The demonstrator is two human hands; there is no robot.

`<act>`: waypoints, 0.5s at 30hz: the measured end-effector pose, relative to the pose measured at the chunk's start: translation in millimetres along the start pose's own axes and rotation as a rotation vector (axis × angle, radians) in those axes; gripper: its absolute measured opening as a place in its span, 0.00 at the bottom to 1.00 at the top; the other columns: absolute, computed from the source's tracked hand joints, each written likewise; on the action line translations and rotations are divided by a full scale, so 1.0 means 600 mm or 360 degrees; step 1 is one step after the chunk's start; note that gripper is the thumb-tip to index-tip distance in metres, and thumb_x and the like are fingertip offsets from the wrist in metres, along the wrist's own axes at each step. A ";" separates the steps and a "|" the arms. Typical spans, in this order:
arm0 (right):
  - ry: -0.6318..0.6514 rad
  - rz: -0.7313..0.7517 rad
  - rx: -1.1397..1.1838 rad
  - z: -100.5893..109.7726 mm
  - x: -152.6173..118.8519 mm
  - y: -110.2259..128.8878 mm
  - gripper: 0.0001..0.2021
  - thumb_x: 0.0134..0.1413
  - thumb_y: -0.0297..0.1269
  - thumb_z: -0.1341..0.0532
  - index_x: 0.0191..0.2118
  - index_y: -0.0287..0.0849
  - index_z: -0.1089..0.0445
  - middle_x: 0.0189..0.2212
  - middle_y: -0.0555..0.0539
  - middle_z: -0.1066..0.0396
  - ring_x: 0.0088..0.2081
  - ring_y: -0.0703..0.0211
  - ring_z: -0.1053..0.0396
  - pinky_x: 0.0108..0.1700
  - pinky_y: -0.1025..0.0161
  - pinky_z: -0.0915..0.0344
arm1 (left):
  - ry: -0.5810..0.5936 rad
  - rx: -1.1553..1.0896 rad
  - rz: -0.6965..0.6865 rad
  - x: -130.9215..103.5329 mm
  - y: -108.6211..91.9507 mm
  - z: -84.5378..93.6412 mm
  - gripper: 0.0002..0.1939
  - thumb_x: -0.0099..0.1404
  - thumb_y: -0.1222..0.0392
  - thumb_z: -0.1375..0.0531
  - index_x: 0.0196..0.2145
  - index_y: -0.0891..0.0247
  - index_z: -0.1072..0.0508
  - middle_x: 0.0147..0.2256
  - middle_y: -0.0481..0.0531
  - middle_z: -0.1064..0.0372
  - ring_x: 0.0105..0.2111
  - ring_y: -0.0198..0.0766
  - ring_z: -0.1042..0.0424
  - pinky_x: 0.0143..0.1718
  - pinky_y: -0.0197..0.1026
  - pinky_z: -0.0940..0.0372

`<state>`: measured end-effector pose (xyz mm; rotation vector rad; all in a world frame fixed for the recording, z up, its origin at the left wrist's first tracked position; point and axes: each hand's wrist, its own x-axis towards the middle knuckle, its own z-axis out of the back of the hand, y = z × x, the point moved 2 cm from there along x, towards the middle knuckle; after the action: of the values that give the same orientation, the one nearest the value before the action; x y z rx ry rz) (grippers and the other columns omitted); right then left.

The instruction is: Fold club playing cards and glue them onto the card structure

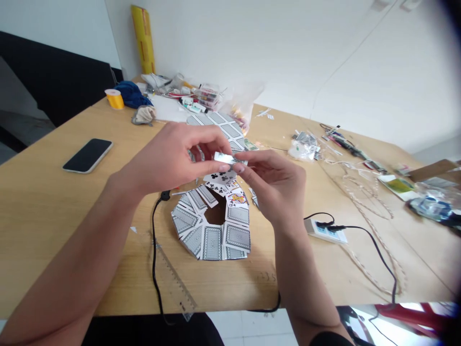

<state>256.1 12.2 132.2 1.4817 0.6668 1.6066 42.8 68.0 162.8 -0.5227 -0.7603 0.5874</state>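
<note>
My left hand and my right hand meet above the table, each pinching a playing card that appears bent or folded between the fingertips. Below them lies a ring of overlapping playing cards, mostly backs up, around a dark round middle. A few cards at the top of the ring show clubs and a face card. Behind my hands sits a rounded panel of card backs, partly hidden by my left hand.
A phone lies at the left, a clear ruler and black cable near the front edge. A power strip stands at the right, with cords and rope beyond. Yellow tape, cloth, bottles and plastic bags crowd the back.
</note>
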 end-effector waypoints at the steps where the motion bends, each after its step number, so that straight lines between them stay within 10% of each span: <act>1: 0.0004 -0.0006 0.0003 -0.002 -0.001 0.000 0.06 0.63 0.35 0.24 0.44 0.51 0.14 0.42 0.51 0.15 0.42 0.54 0.18 0.48 0.53 0.17 | -0.0004 0.0003 -0.0017 0.000 -0.001 0.000 0.10 0.72 0.47 0.33 0.44 0.53 0.18 0.37 0.49 0.17 0.39 0.43 0.20 0.39 0.45 0.26; 15: -0.0022 0.0100 -0.0125 -0.009 -0.011 0.014 0.08 0.70 0.38 0.29 0.52 0.53 0.22 0.40 0.51 0.18 0.40 0.56 0.20 0.44 0.55 0.21 | -0.0124 0.0078 0.0005 -0.004 -0.003 0.000 0.09 0.74 0.50 0.34 0.38 0.55 0.19 0.34 0.47 0.19 0.36 0.40 0.22 0.39 0.44 0.28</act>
<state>248.5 3.1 134.5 1.4679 0.5480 1.6497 41.8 65.0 163.1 -0.4582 -0.8172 0.6306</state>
